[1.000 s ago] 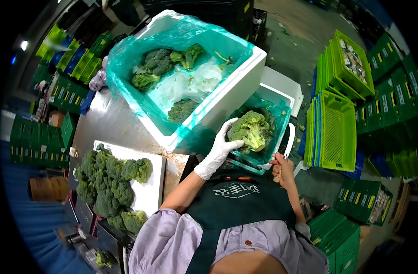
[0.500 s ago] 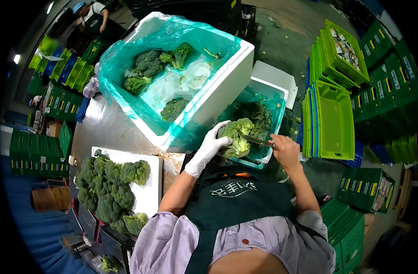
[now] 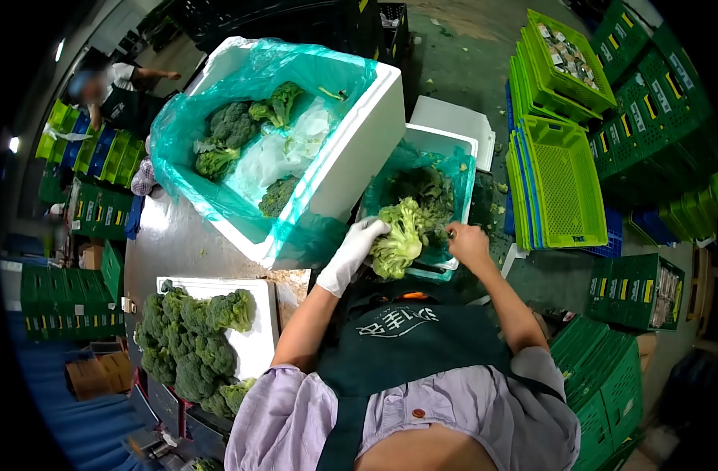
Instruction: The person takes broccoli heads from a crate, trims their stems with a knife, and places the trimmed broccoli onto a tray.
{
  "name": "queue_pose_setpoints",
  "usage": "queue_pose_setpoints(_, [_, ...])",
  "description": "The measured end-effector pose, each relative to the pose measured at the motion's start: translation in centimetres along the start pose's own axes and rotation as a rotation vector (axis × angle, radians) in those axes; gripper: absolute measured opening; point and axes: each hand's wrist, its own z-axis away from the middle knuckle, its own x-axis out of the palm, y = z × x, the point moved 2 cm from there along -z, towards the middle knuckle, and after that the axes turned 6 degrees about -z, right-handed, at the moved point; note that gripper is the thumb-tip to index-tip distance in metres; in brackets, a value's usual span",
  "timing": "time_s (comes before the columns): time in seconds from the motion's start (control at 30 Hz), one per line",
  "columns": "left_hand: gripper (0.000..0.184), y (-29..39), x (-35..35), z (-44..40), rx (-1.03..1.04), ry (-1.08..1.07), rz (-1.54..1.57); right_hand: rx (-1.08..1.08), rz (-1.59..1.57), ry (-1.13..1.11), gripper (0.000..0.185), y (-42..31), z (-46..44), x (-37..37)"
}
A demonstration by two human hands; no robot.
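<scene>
My left hand [image 3: 349, 257], in a white glove, grips a head of broccoli [image 3: 400, 242] whose pale stalks and cut underside face upward. Just right of it, my bare right hand [image 3: 470, 247] is closed around a knife [image 3: 451, 232]; only a bit of the handle shows clearly and the blade is hard to make out. Both hands are over the near part of a small foam box [image 3: 473, 177] lined with teal plastic, with dark green leaves [image 3: 433, 188] inside.
A large foam box [image 3: 359, 145] with a teal liner holds several broccoli heads [image 3: 232, 125]. More broccoli [image 3: 190, 337] is piled on a white foam lid [image 3: 255, 326] on the metal table [image 3: 174, 243]. Green crates [image 3: 567, 184] stand at right. Another person [image 3: 127, 98] is at far left.
The broccoli has turned so its stalks show more. My right hand has drawn slightly left and up, and the knife blade no longer shows clearly against the broccoli. The whole view has shifted slightly.
</scene>
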Motion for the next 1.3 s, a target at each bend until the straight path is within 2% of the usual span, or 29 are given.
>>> queue_pose_setpoints(0.03, [0.055, -1.1, -0.4, -1.3, 0.126, 0.078, -0.132, 0.027, -0.363, -0.147, 0.023, -0.2, -0.1, 0.5])
queue_pose_setpoints(0.07, [0.058, -1.5, -0.7, -1.8, 0.249, 0.156, -0.263, 0.029, -0.365, -0.151, 0.023, -0.4, 0.2, 0.5])
queue_pose_setpoints(0.13, [0.057, -0.3, -1.2, -0.9, 0.213, 0.159, -0.315, 0.345, -1.125, -0.313, 0.021, -0.5, 0.7, 0.7])
queue_pose_setpoints(0.2, [0.054, -0.1, -1.8, -0.7, 0.173, -0.008, -0.020, 0.011, -0.689, 0.114, 0.016, 0.4, 0.1, 0.1])
queue_pose_setpoints(0.23, [0.051, 0.1, -2.0, -0.2, 0.145, -0.064, 0.045, -0.056, -0.427, 0.122, 0.011, 0.3, 0.4, -1.0])
queue_pose_setpoints(0.27, [0.051, 0.3, -2.2, 0.2, 0.141, -0.059, 0.041, -0.260, -0.363, 0.190, 0.009, 0.6, 0.7, -1.0])
queue_pose_setpoints(0.33, [0.050, 0.5, -2.3, 0.8, 0.107, -0.164, 0.129, -0.417, -0.060, 0.246, 0.011, -0.5, 1.5, -2.7])
queue_pose_setpoints(0.37, [0.050, 0.9, -2.2, 1.2, 0.083, -0.187, 0.134, -0.414, -0.063, 0.244, 0.011, -0.5, 1.6, -3.1])
queue_pose_setpoints(0.43, [0.051, 0.9, -2.2, 1.1, 0.089, -0.235, 0.097, -0.597, -0.012, 0.342, 0.020, -0.9, 1.4, -4.3])
queue_pose_setpoints(0.5, [0.055, 0.6, -2.3, 0.5, 0.101, -0.317, 0.053, -0.605, 0.026, 0.314, 0.021, -1.4, 1.3, -5.7])
queue_pose_setpoints(0.6, [0.059, 0.4, -2.2, 0.3, 0.124, -0.277, -0.019, -0.619, 0.091, 0.249, 0.020, -1.2, 0.8, -5.9])
queue_pose_setpoints(0.63, [0.059, 0.7, -1.8, 0.8, 0.124, -0.279, -0.021, -0.521, 0.150, 0.214, 0.020, -1.1, 0.7, -5.7])
queue_pose_setpoints(0.67, [0.061, 1.0, -1.4, 1.4, 0.078, -0.166, -0.069, -0.422, 0.208, 0.178, 0.020, -1.0, 0.5, -5.5])
queue_pose_setpoints(0.7, [0.064, 1.3, -1.1, 1.9, 0.031, -0.053, -0.117, -0.421, 0.208, 0.178, 0.020, -1.1, 0.4, -5.2])
queue_pose_setpoints(0.8, [0.064, 0.5, -0.7, 1.1, 0.080, -0.168, -0.187, -0.311, 0.169, 0.240, 0.022, -0.9, 0.0, -4.6])
queue_pose_setpoints(0.87, [0.057, 1.0, -0.3, 1.9, 0.063, -0.232, -0.025, -0.160, 0.083, 0.170, 0.023, -0.2, -0.3, -4.3])
queue_pose_setpoints(0.93, [0.061, -0.6, -0.6, 0.6, 0.275, -0.264, 0.006, -0.160, -0.002, 0.192, 0.022, -0.2, 0.0, -4.1])
queue_pose_setpoints(1.0, [0.064, -1.3, -0.7, 0.8, 0.317, -0.256, 0.053, -0.156, -0.088, 0.207, 0.022, -0.3, 0.8, -3.8])
queue_pose_setpoints(1.07, [0.067, -1.0, -0.7, 1.0, 0.364, -0.247, 0.099, -0.117, -0.391, 0.162, 0.023, -0.7, 1.4, -3.7])
queue_pose_setpoints(1.17, [0.077, -0.8, -0.3, 1.2, 0.584, -0.036, -0.045, -0.169, -0.588, 0.208, 0.022, -2.8, 2.8, -3.6])
queue_pose_setpoints(1.2, [0.080, -0.1, -0.3, 1.5, 0.786, 0.100, -0.284, -0.202, -0.663, 0.251, 0.021, -3.3, 3.2, -3.4])
queue_pose_setpoints(1.3, [0.080, 1.4, 0.8, 3.4, 0.958, 0.371, -0.720, -0.162, -0.682, 0.272, 0.020, -3.8, 3.6, -2.2])
